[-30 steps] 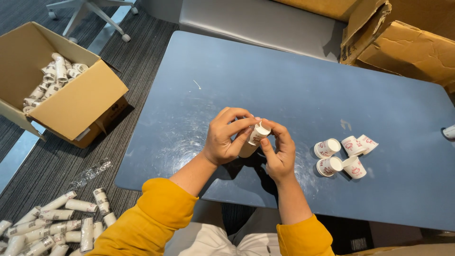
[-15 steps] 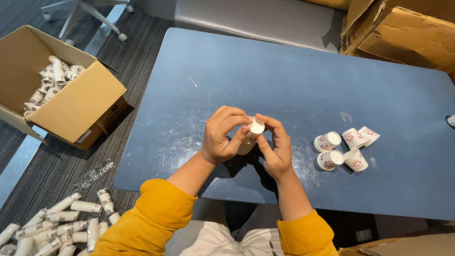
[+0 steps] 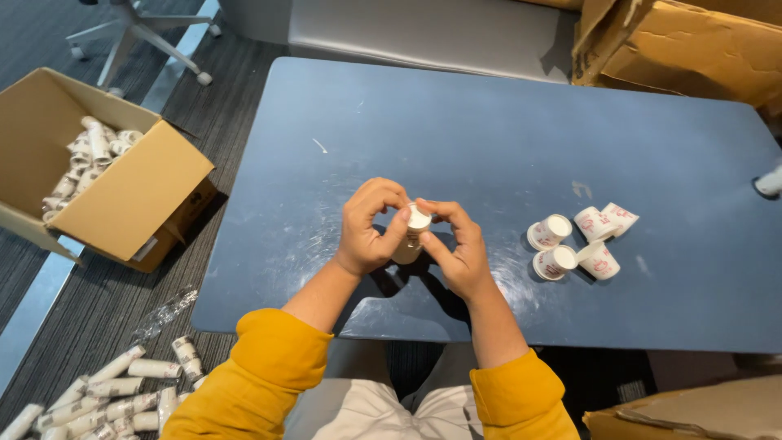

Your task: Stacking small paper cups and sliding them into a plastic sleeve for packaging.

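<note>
A dark blue rectangular table with rounded corners (image 3: 505,130) fills most of the view and serves as the landmark for everything else. Past its far edge runs a grey padded bench (image 3: 423,33), and at the far right corner of the table sit crumpled brown cardboard boxes (image 3: 692,49). On the grey carpet off the table's left side stands an open brown cardboard box (image 3: 138,195) with stacks of white paper cups inside it (image 3: 90,155). Near the table's near left corner, more sleeves of stacked white paper cups (image 3: 106,391) lie scattered on the floor, with a scrap of clear plastic wrap (image 3: 167,314) just beside them. The base of a white wheeled office chair (image 3: 138,33) shows beyond the table's far left corner.

On the table's right part, four small white paper cups with red print (image 3: 578,240) lie in a loose cluster, on their sides and touching one another.

Above the table's near middle, the left hand (image 3: 371,228) and the right hand (image 3: 460,248), both in yellow sleeves, meet around a short stack of small white paper cups (image 3: 414,232). The left hand's fingers curl closed over the stack from the left; the right hand's fingertips pinch it from the right, thumb against its rim. The stack is held tilted, clear of the tabletop.
</note>
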